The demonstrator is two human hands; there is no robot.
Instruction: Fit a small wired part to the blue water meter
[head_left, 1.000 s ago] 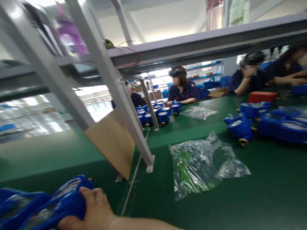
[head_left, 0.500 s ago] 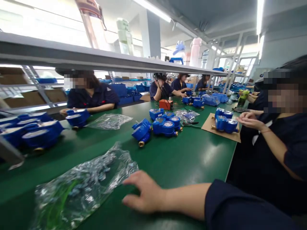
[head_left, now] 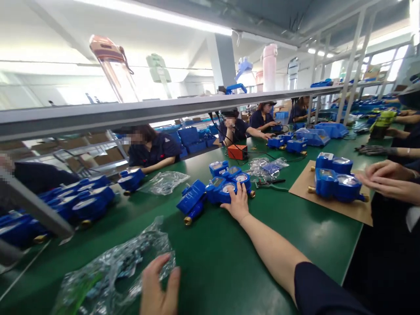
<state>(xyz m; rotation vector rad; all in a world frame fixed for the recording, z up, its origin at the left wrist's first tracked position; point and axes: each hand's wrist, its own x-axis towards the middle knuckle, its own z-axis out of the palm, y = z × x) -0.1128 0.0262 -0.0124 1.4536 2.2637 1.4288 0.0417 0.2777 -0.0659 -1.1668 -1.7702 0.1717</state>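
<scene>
My right hand (head_left: 238, 203) reaches out over the middle of the green table, fingers spread on the front of a blue water meter (head_left: 216, 192) with a round dial. It touches the meter; whether it grips is unclear. Another blue water meter (head_left: 191, 199) with a brass end lies tilted to the left, and more stand just behind. Low in the view is my left hand (head_left: 160, 288), thumb and finger apart, with nothing between them. It is beside a clear plastic bag (head_left: 121, 262) holding small bluish pieces and green strands, and overlaps its edge.
Several blue meters (head_left: 88, 203) stand at left by a slanted metal post (head_left: 36, 199). A shelf (head_left: 164, 107) with bottles crosses above. Pliers (head_left: 271, 186) and an orange box (head_left: 236, 152) lie beyond. At right, a co-worker's hands (head_left: 390, 177) are near meters on cardboard (head_left: 302, 188).
My right hand has moved from beside the plastic bag forward to the group of meters. My left hand has come into view at the bottom. The camera has turned somewhat.
</scene>
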